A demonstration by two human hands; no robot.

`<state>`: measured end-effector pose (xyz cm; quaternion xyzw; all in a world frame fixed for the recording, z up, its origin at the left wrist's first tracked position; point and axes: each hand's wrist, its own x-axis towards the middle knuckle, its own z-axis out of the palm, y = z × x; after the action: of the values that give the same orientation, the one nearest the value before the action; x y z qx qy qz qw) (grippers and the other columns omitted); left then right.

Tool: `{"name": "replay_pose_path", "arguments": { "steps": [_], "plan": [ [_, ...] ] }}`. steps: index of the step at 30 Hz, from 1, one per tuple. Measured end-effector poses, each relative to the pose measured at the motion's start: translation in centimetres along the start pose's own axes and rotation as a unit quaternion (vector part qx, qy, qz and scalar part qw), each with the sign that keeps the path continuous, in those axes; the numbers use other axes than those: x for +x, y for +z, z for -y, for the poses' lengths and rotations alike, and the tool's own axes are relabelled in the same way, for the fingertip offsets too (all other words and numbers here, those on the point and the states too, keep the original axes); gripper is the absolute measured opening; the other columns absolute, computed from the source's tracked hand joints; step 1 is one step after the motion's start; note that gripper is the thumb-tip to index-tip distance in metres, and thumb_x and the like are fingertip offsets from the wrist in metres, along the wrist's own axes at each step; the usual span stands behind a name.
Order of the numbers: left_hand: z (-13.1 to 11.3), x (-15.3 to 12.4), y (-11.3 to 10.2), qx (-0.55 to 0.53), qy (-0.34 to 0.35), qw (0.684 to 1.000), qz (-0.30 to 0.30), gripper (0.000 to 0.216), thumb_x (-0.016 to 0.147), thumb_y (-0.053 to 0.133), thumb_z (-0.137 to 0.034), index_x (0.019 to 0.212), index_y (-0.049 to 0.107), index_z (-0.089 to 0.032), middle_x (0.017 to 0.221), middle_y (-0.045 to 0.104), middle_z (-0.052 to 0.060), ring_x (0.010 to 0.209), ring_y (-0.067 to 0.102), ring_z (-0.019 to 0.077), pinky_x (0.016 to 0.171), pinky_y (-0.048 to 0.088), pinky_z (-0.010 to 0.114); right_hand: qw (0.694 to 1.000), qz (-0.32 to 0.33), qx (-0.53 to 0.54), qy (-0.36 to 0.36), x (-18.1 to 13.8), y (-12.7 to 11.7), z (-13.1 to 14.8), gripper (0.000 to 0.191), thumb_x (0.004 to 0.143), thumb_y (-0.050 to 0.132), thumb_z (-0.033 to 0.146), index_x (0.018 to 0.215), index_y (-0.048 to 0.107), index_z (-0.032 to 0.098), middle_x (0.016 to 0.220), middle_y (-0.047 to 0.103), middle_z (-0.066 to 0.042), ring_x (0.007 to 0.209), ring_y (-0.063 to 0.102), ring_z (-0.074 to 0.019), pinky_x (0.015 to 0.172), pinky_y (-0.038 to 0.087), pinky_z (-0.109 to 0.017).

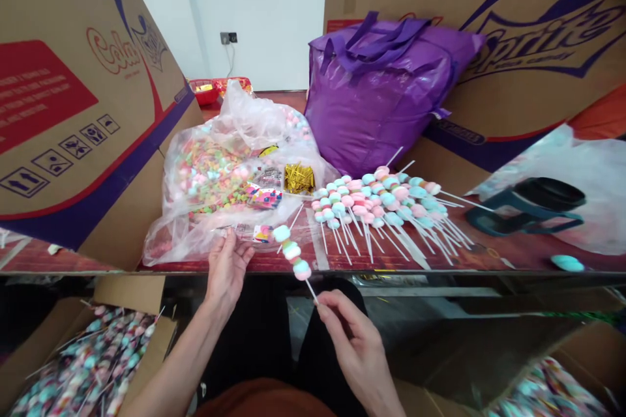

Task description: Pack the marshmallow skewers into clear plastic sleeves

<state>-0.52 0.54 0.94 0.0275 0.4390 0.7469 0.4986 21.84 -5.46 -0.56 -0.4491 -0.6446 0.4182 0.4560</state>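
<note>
Candy skewer (292, 251) in right hand (353, 333); clear wrapper (263, 233) in left hand (227, 268).
Right thumb and fingers pinch the stick's lower end; candies slant up and leftward at the front edge of the red table (518, 253). Left grip narrow, thumb and fingertip on the wrapper's end, other fingers loose. Skewer pile (376, 201) lies to the right, below a purple bag (366, 111).

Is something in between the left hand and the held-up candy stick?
Only the clear printed wrapper in the left hand; nothing else visible blocks the candy stick in the right hand.
</note>
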Motion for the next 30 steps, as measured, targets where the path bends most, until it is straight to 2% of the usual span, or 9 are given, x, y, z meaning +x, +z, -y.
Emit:
{"name": "replay_pose_path", "arguments": {
  "steps": [4,8,16,20,22,26,28,30],
  "plan": [
    [-0.3,0.1,-0.1,0.003,-0.014,1.0,0.009,0.034,0.067,0.088,-0.032,0.075,0.06,-0.014,0.066,0.066,0.0,0.061,0.066,0.013,0.056,0.055,0.023,0.998,0.037,-0.022,-0.048,0.6,-0.1,-0.2,0.014,0.099,0.052,0.023,0.093,0.065,0.022,0.08,0.061,0.0,0.071,0.059,-0.0124,0.067,0.046,-0.019],
    [-0.7,0.5,-0.3,0.006,-0.013,1.0,0.017,0.035,0.068,0.087,-0.032,0.075,0.058,-0.015,0.065,0.065,-0.002,0.055,0.063,0.0117,0.055,0.055,0.025,0.997,0.05,-0.036,-0.053,0.9,-0.6,-0.2,0.013,0.098,0.054,0.021,0.094,0.066,0.023,0.082,0.063,-0.001,0.074,0.061,-0.0129,0.068,0.047,-0.018],
    [-1.0,1.0,-0.8,0.015,-0.016,0.999,0.022,0.034,0.071,0.085,-0.035,0.077,0.058,-0.015,0.066,0.064,-0.002,0.055,0.063,0.0115,0.054,0.055,0.025,0.996,0.01,-0.042,-0.075,0.6,-0.6,-0.3,0.011,0.096,0.057,0.019,0.096,0.067,0.024,0.086,0.066,-0.001,0.078,0.064,-0.0138,0.071,0.05,-0.018],
    [-0.7,0.9,-0.8,0.022,-0.008,1.0,0.014,0.038,0.07,0.085,-0.039,0.076,0.056,-0.016,0.066,0.064,-0.003,0.055,0.063,0.011,0.055,0.055,0.024,0.991,0.026,-0.065,-0.112,0.7,-0.1,-0.4,0.014,0.097,0.053,0.013,0.098,0.063,0.022,0.083,0.063,-0.001,0.074,0.063,-0.0134,0.068,0.05,-0.02],
    [-0.4,0.8,-0.7,0.033,0.013,0.999,0.017,0.041,0.068,0.086,-0.042,0.077,0.055,-0.017,0.067,0.063,-0.003,0.057,0.064,0.0108,0.056,0.054,0.023,0.982,0.025,-0.105,-0.154,0.8,-0.1,-0.5,0.016,0.097,0.052,0.009,0.101,0.062,0.021,0.082,0.062,-0.002,0.073,0.062,-0.0139,0.068,0.05,-0.022],
    [0.1,0.6,-0.7,0.076,0.107,0.991,0.033,0.045,0.068,0.083,-0.052,0.081,0.056,-0.018,0.074,0.065,-0.002,0.063,0.065,0.0109,0.057,0.053,0.021,0.949,0.013,-0.203,-0.239,0.6,-0.2,-0.7,0.021,0.094,0.054,0.005,0.108,0.062,0.018,0.081,0.061,-0.005,0.072,0.059,-0.0161,0.067,0.048,-0.026],
    [0.2,0.6,-0.7,0.099,0.134,0.985,0.039,0.045,0.07,0.08,-0.054,0.081,0.056,-0.018,0.075,0.065,-0.002,0.063,0.065,0.0108,0.057,0.053,0.021,0.948,0.023,-0.2,-0.245,0.5,-0.3,-0.7,0.022,0.093,0.055,0.004,0.109,0.062,0.018,0.082,0.061,-0.005,0.072,0.059,-0.0162,0.067,0.048,-0.027],
    [0.1,0.8,-0.8,0.112,0.126,0.984,0.062,0.043,0.071,0.079,-0.054,0.08,0.057,-0.018,0.074,0.066,-0.001,0.063,0.065,0.0114,0.058,0.052,0.021,0.963,0.04,-0.155,-0.218,0.5,-0.4,-0.6,0.02,0.095,0.053,0.006,0.106,0.063,0.019,0.082,0.061,-0.005,0.071,0.059,-0.0155,0.066,0.048,-0.026]
  ]
}}
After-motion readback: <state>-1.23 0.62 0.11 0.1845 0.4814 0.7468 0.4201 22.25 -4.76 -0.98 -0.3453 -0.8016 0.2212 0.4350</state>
